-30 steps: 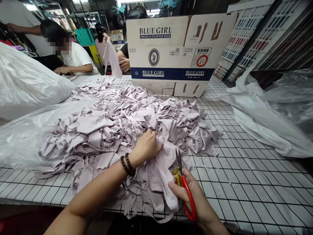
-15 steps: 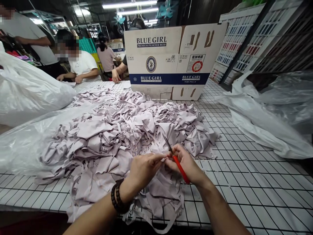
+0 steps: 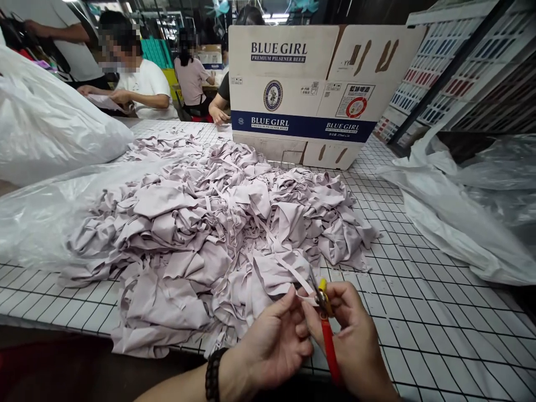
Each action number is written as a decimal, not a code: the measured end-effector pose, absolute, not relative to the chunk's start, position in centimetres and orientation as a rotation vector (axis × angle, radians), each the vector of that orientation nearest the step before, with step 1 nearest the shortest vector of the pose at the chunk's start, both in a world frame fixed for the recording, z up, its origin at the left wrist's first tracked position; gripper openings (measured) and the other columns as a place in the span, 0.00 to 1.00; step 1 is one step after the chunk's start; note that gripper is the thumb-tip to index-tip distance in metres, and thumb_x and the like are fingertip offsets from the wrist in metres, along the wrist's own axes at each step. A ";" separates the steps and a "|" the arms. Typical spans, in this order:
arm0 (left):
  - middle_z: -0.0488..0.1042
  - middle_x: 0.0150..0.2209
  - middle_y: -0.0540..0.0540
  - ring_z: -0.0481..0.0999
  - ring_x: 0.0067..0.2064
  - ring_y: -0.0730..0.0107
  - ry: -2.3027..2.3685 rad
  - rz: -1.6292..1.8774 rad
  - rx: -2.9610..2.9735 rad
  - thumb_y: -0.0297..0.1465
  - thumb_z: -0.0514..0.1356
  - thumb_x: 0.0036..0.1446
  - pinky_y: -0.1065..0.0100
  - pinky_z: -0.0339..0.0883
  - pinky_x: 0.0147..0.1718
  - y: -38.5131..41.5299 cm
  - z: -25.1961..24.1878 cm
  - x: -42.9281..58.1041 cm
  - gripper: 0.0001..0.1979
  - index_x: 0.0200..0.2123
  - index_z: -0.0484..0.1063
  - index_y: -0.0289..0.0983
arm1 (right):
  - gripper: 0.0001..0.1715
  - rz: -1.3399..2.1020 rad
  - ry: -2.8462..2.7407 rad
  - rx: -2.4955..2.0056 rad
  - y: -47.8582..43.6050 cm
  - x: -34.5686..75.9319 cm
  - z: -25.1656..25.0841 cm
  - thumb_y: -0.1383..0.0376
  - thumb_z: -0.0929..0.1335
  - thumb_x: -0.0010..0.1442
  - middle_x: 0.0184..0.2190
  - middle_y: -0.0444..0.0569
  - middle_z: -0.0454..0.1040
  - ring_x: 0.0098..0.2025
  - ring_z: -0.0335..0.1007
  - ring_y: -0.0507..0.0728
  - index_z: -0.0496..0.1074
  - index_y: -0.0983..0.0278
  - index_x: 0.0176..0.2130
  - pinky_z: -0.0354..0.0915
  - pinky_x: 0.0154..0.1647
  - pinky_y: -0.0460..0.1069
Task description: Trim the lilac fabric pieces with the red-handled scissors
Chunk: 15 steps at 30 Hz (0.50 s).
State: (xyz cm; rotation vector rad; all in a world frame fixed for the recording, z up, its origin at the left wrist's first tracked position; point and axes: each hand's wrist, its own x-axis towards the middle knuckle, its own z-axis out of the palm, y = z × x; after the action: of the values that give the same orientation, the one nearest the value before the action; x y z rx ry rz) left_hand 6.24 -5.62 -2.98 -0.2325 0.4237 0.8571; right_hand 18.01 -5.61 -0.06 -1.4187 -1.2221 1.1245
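A big heap of pale lilac fabric pieces and straps (image 3: 218, 229) covers the tiled table (image 3: 422, 329). My left hand (image 3: 276, 343), with a dark bead bracelet on the wrist, pinches a thin lilac strap (image 3: 293, 273) that runs up into the heap. My right hand (image 3: 355, 335) is closed on red-handled scissors (image 3: 325, 318) with a yellow joint. The blades meet the strap right beside my left fingertips, near the table's front edge.
A large BLUE GIRL cardboard box (image 3: 310, 89) stands behind the heap. Clear plastic bags lie at the left (image 3: 46, 134) and right (image 3: 469, 201). Other people (image 3: 138, 84) sit working at the far left end of the table.
Both hands have drawn back from the heap toward the front edge, pulling a strap out with them. The scissors now meet the strap.
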 end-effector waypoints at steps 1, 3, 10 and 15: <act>0.69 0.25 0.52 0.64 0.21 0.80 0.374 0.848 -0.255 0.28 0.65 0.53 0.78 0.51 0.18 -5.7 -3.1 6.3 0.09 0.36 0.71 0.31 | 0.21 1.145 -1.173 -1.410 -5.8 18.0 -0.1 0.59 0.76 0.47 0.26 0.40 0.70 0.28 0.69 0.53 0.63 0.58 0.34 0.66 0.25 0.44; 0.71 0.26 0.50 0.67 0.23 0.77 0.321 0.839 -0.290 0.22 0.64 0.46 0.76 0.52 0.19 -6.0 -3.3 6.4 0.12 0.36 0.71 0.31 | 0.21 1.179 -1.083 -1.388 -6.0 18.1 0.0 0.59 0.77 0.48 0.27 0.41 0.71 0.28 0.70 0.53 0.63 0.58 0.34 0.67 0.26 0.45; 0.72 0.29 0.48 0.63 0.19 0.79 0.411 0.860 -0.414 0.27 0.61 0.55 0.77 0.49 0.17 -5.7 -3.9 6.5 0.07 0.39 0.71 0.33 | 0.22 1.230 -1.049 -1.368 -5.8 19.1 0.0 0.60 0.78 0.45 0.26 0.43 0.74 0.27 0.72 0.54 0.64 0.59 0.34 0.70 0.29 0.47; 0.65 0.23 0.52 0.63 0.19 0.80 0.469 0.900 -0.408 0.36 0.61 0.60 0.79 0.50 0.16 -4.5 -2.7 6.5 0.11 0.33 0.69 0.33 | 0.18 1.205 -1.063 -1.393 -6.0 19.5 0.3 0.57 0.75 0.49 0.23 0.41 0.71 0.21 0.66 0.51 0.66 0.60 0.32 0.66 0.23 0.45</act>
State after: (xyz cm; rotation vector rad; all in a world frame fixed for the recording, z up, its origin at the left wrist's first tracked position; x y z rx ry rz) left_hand 6.45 -4.48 -2.69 -0.4080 0.4688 0.9004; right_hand 19.50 -6.01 0.27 -1.3928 -1.0629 1.2054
